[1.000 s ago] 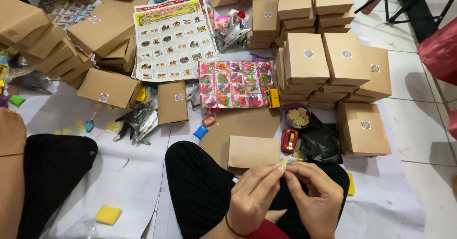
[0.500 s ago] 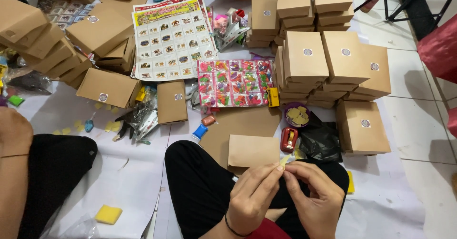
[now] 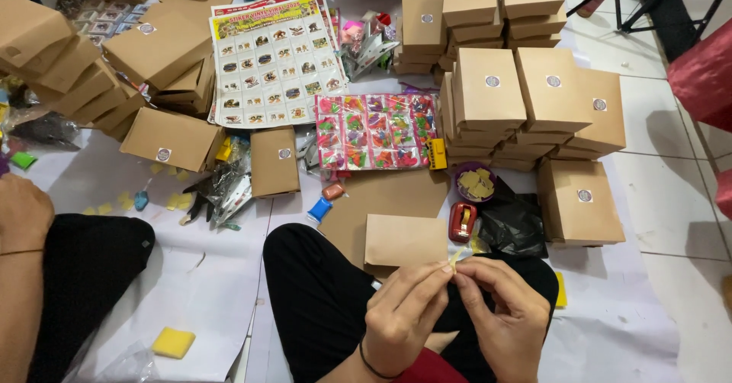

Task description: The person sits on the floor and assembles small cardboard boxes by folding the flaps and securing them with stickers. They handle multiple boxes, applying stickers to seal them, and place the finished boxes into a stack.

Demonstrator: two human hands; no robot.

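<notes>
- Both hands pinch one small yellow piece: left hand at 9 o'clock, right hand at 3, fingertips meeting.
- Envelope lies just beyond at 11 o'clock, long axis 9-to-3, nearer the left hand.

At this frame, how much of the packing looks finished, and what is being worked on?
Done: many closed brown boxes with round seals stand stacked on the floor. In hand: the left hand and right hand pinch a small yellowish piece between the fingertips, just below an unsealed brown envelope on the lap. Left: loose items lie unpacked, among them a colourful sticker sheet.
</notes>
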